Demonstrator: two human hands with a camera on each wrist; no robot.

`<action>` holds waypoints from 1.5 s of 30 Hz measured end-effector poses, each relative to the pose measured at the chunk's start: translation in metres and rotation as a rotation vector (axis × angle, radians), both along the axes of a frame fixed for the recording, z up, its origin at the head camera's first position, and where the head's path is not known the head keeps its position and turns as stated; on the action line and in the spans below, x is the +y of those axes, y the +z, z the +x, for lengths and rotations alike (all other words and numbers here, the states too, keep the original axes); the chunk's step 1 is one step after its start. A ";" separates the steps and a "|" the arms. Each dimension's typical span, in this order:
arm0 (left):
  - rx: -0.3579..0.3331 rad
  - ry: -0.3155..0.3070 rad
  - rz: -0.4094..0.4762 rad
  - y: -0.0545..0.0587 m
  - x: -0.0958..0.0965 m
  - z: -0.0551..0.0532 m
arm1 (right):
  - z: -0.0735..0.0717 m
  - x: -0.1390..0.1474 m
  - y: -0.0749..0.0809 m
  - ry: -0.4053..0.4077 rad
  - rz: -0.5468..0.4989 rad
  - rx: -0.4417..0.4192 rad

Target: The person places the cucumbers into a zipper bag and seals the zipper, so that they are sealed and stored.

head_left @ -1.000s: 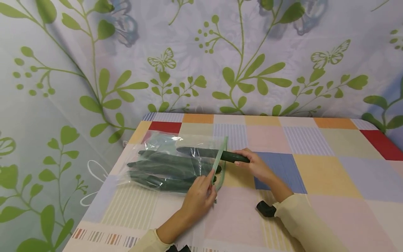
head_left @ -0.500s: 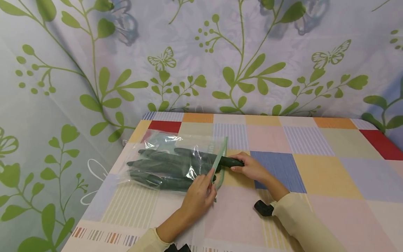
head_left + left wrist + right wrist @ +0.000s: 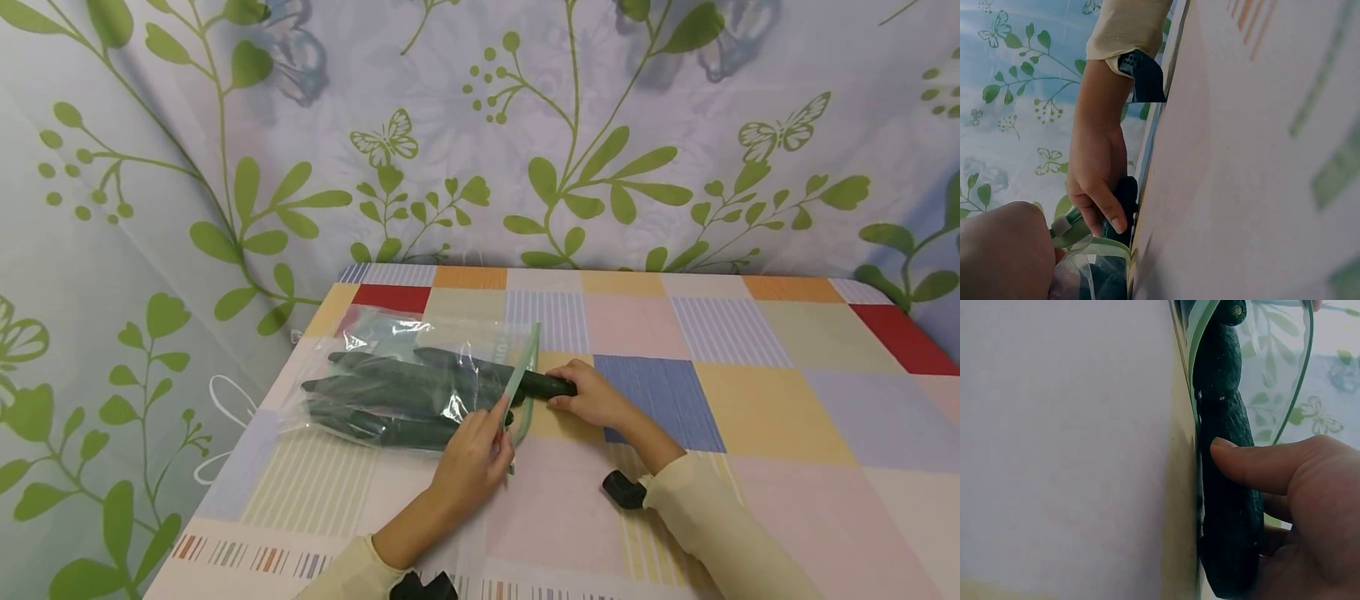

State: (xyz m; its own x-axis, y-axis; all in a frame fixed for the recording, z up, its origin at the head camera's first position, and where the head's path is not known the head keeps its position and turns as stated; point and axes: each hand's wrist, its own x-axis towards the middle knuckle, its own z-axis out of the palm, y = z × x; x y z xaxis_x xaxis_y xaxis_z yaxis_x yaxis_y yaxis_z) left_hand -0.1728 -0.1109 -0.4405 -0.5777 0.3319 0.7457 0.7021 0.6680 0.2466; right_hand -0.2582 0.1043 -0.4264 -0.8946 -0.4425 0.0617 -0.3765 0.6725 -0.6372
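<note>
Pinching a cucumber, mostly inside the clear bag on the counter, with the right hand; gripping the green bag rim with the left hand. Looks like the loading step tbh, probably needs a push deeper.

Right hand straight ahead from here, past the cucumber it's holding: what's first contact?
Probably the green mouth edge of the clear zip bag, just ahead of the right hand; depth is unclear, so it might slip into the opening instead.
</note>
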 end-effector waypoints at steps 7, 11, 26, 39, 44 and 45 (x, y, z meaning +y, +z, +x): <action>-0.023 0.014 -0.004 -0.001 -0.003 0.000 | 0.001 0.012 0.003 0.041 -0.015 -0.018; -0.014 0.009 -0.007 -0.002 -0.003 -0.001 | 0.004 0.027 0.006 0.056 0.027 -0.060; -0.023 0.010 -0.021 -0.001 0.000 -0.001 | 0.007 0.047 0.013 0.020 0.029 -0.109; -0.038 -0.001 -0.007 -0.002 -0.003 -0.003 | -0.011 0.026 0.006 0.031 -0.032 -0.162; -0.039 0.004 -0.012 -0.002 -0.002 -0.002 | -0.017 0.012 0.004 0.035 -0.080 -0.178; -0.041 0.007 -0.016 -0.001 -0.001 -0.002 | -0.018 0.009 0.004 0.036 -0.090 -0.178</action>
